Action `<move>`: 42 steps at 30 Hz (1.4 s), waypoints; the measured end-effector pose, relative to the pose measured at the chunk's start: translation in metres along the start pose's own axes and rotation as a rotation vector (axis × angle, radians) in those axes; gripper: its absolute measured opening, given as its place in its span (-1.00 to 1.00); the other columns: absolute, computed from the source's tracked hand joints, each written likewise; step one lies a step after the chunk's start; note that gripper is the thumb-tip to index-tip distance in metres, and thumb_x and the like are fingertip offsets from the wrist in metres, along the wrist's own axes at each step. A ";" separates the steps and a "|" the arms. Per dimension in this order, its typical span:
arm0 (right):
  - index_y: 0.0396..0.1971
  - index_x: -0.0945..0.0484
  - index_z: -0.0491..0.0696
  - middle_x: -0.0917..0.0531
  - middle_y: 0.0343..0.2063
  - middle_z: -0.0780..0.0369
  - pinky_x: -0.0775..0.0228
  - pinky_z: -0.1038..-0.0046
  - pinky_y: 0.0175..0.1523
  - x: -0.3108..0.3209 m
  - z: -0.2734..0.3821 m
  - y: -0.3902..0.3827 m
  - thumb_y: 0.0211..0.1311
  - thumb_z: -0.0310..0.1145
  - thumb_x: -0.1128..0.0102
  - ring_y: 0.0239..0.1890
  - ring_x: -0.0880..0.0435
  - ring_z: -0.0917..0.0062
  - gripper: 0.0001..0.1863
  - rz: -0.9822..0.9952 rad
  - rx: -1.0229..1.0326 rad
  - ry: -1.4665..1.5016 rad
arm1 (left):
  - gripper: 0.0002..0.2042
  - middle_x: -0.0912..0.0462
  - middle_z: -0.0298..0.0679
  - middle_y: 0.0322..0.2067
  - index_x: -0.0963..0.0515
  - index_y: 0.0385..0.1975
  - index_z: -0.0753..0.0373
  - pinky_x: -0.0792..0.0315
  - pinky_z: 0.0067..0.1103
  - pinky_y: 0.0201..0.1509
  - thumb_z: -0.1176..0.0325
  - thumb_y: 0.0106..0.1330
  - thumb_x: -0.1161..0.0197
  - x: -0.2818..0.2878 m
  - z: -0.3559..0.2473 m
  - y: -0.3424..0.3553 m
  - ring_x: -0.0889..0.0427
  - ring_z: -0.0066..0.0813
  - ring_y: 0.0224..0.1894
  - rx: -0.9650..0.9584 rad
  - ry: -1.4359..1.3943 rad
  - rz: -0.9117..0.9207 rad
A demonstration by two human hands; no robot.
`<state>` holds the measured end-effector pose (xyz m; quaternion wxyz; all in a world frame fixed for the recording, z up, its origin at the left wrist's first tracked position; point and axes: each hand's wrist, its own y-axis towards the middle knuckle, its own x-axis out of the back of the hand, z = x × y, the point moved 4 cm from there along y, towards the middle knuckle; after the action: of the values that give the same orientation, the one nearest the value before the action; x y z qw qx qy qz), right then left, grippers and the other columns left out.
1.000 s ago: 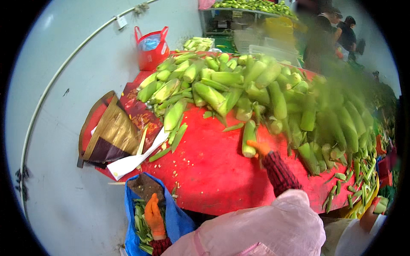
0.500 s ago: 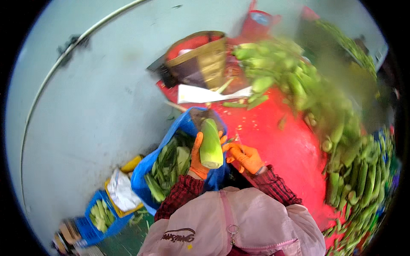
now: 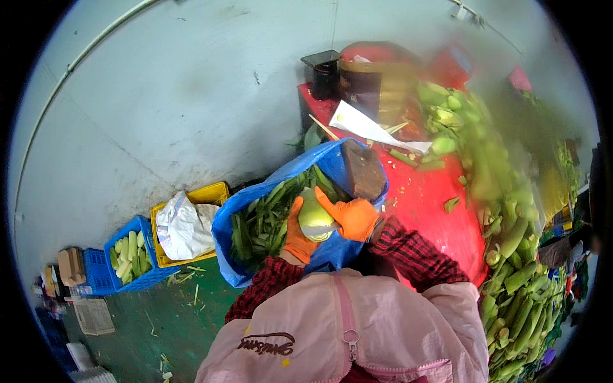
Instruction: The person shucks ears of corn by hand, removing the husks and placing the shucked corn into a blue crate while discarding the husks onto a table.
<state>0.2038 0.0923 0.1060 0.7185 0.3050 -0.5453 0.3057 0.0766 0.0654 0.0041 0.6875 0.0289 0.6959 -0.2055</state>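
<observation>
- Pale wall point(image 3: 191, 83) behind; red counter point(image 3: 440, 217) to the right, corn point(image 3: 520, 313) heaped along it.
- Blue bag point(image 3: 341, 252), filled with husks point(image 3: 265, 220), beside the counter.
- Cob point(image 3: 313, 212): over the bag, between both hands, cut end facing the wearer.
- Left hand point(image 3: 295, 236): grip wrapped round the cob's left side.
- Right hand point(image 3: 354, 218): apart from the cob half a second ago, now touching it, so both hands work together; a pale strip there may be a blade, but whether this grip holds it cannot be told.
</observation>
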 end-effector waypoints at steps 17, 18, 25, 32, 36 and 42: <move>0.34 -0.39 0.16 -0.66 -0.45 0.15 -0.50 0.24 -0.29 -0.020 0.031 0.016 0.22 -0.01 -0.29 -0.43 -0.65 0.19 -0.32 -0.169 -0.039 0.415 | -0.50 -0.60 -0.08 0.09 -0.49 0.15 0.22 -0.45 -0.20 0.26 0.00 0.35 -0.22 0.020 -0.023 -0.022 -0.58 -0.11 0.12 -0.014 -0.047 0.033; 0.33 -0.39 0.16 -0.66 -0.46 0.17 -0.50 0.25 -0.30 -0.020 0.034 0.017 0.23 -0.04 -0.29 -0.44 -0.65 0.20 -0.34 -0.155 -0.046 0.352 | -0.50 -0.60 -0.08 0.09 -0.50 0.15 0.21 -0.44 -0.21 0.27 0.00 0.34 -0.23 0.025 -0.025 -0.019 -0.57 -0.11 0.14 -0.047 -0.021 0.010; 0.09 -0.63 0.08 -0.66 -0.48 0.19 -0.49 0.30 -0.34 -0.045 0.012 0.023 0.23 -0.21 -0.25 -0.48 -0.64 0.29 -0.58 -0.362 0.045 0.405 | -0.41 -0.58 0.00 0.12 -0.45 0.21 0.25 -0.60 -0.22 0.06 -0.07 0.36 -0.20 0.058 -0.035 -0.029 -0.63 -0.10 0.07 0.035 -0.036 0.090; -0.29 -0.61 -0.20 -0.63 -0.66 0.21 -0.22 0.55 -0.68 -0.053 -0.137 0.018 0.44 -0.02 -0.09 -0.81 -0.39 0.62 -0.54 -0.741 -0.929 1.255 | -0.25 -0.32 0.12 0.33 -0.18 0.40 0.32 -0.62 -0.21 0.04 -0.16 0.42 -0.07 -0.001 -0.031 -0.079 -0.59 -0.03 0.13 -0.002 0.153 0.137; -0.02 -0.59 -0.19 -0.76 -0.49 0.12 -0.22 0.51 -0.71 -0.055 -0.080 0.018 0.34 0.17 -0.08 -0.81 -0.42 0.56 -0.36 -0.412 -0.915 1.298 | -0.21 -0.30 0.06 0.35 -0.15 0.43 0.27 -0.46 -0.25 0.26 -0.22 0.41 -0.04 -0.012 -0.036 -0.069 -0.48 -0.12 0.26 -0.165 0.155 0.087; -0.26 -0.67 -0.19 -0.64 -0.60 0.23 -0.35 0.54 -0.59 -0.081 0.006 0.019 0.19 0.07 -0.35 -0.72 -0.53 0.57 -0.47 0.100 -0.701 1.420 | -0.33 -0.45 -0.12 0.24 -0.31 0.35 0.27 -0.37 -0.48 0.27 -0.14 0.43 -0.09 0.001 -0.054 -0.045 -0.46 -0.38 0.23 -0.348 1.007 -0.131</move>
<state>0.1682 0.0912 0.0304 0.9341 -0.2316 -0.0342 0.2695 0.0114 0.0416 0.0122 0.2489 -0.0339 0.9637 -0.0901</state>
